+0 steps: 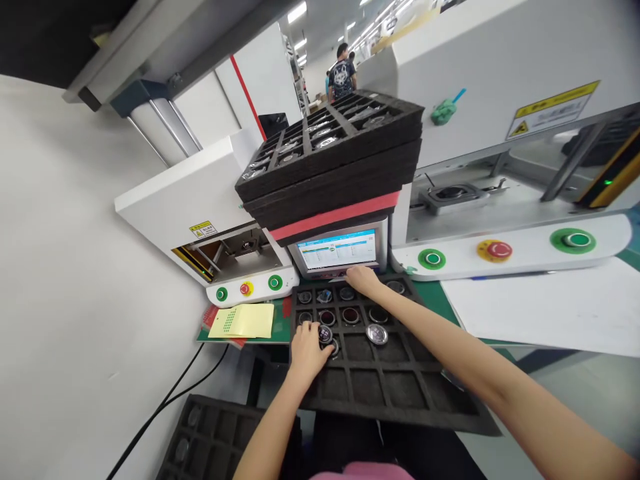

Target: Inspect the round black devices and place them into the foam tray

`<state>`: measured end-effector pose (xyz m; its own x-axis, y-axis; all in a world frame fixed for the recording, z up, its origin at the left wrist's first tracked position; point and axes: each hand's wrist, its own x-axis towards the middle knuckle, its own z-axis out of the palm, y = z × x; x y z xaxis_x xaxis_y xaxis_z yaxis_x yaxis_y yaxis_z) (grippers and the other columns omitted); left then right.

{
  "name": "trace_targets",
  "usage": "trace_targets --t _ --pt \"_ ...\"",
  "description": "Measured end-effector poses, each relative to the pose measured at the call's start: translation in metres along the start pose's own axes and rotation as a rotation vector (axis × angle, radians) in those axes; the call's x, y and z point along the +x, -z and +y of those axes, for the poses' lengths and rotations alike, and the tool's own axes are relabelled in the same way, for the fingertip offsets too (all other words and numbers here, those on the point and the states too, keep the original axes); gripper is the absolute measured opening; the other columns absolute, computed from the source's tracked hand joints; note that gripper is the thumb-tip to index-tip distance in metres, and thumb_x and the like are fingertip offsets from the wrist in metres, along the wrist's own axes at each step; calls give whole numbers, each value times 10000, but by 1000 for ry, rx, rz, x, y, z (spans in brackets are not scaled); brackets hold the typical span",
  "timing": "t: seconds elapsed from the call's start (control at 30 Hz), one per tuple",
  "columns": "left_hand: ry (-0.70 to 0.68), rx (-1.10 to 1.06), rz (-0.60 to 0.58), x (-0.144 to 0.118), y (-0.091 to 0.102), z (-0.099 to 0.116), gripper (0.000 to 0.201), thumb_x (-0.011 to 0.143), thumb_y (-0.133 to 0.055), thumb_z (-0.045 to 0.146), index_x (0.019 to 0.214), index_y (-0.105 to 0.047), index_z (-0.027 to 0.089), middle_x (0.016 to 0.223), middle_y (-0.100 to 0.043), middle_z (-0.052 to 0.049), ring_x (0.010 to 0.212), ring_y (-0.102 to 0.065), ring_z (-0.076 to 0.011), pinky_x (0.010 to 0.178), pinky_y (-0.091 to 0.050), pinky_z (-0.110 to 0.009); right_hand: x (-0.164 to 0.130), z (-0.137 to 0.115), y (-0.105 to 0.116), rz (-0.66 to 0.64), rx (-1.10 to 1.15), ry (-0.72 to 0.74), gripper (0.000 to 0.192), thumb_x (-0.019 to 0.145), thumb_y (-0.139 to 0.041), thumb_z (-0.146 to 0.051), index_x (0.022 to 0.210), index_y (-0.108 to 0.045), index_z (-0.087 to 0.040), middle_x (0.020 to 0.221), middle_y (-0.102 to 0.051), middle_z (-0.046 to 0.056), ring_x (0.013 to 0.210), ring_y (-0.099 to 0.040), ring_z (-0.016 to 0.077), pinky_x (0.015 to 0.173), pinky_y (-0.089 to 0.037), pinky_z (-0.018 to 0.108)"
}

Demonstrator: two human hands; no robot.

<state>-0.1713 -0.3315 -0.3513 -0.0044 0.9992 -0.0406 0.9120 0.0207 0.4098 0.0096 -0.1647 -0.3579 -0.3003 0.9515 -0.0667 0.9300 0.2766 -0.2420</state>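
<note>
My left hand [306,353] is closed around the rim of a round watch face [325,334] with a lit dark display, held just over the black foam tray [353,388]. Close to my thumb, another round piece [334,347] sits in a compartment. My right hand [364,280] reaches across the tray to the lower edge of the small monitor [340,252]; its fingers are bent together, and what they hold, if anything, is hidden. Several round watch pieces fill the tray's back rows. One silvery disc [377,334] lies tilted over a compartment edge.
A tall stack of foam trays [335,167] rises above the monitor. White press machines with green buttons [432,259] and red buttons [499,251] flank it. Yellow paper [243,321] lies left, white sheets [545,307] right. Another tray [215,427] sits lower left. A person [343,77] stands far behind.
</note>
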Motion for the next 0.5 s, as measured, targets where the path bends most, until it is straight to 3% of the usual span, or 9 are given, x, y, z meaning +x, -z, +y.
trace_targets --t 0.17,0.3,0.37,0.43,0.5 --pt "66 -66 8 6 -6 15 383 676 -757 112 1046 -667 155 1115 -654 -122 1152 -567 -331 1010 -449 -483 -54 2 8 133 117 66 273 958 -586 -371 1082 -627 -130 1033 -656 68 890 -651 172 797 -560 364" --pt "102 -243 25 12 -2 18 392 708 -695 72 1094 -674 133 1174 -660 -148 1176 -569 -315 1060 -411 -511 -116 6 9 289 282 128 292 968 -559 -369 797 -622 -141 701 -629 -5 629 -616 120 650 -531 284" --pt "96 -387 3 10 4 21 412 757 -662 125 1169 -657 118 1208 -667 -164 1124 -616 -289 1012 -470 -479 -145 5 12 407 394 171 352 967 -534 -351 666 -572 -173 563 -581 -19 517 -586 122 557 -493 254" --pt "66 -533 -50 2 14 28 442 794 -659 247 1214 -650 107 1195 -689 -169 1068 -658 -270 927 -537 -422 -169 0 18 543 522 222 320 971 -493 -327 692 -574 -196 577 -614 -3 503 -606 131 523 -486 243" --pt "18 -725 -124 -11 26 39 517 780 -686 407 1205 -672 114 1161 -712 -164 1024 -685 -266 846 -575 -372 -188 -9 25 674 649 266 199 976 -471 -275 840 -596 -202 734 -690 28 601 -665 136 575 -524 234"
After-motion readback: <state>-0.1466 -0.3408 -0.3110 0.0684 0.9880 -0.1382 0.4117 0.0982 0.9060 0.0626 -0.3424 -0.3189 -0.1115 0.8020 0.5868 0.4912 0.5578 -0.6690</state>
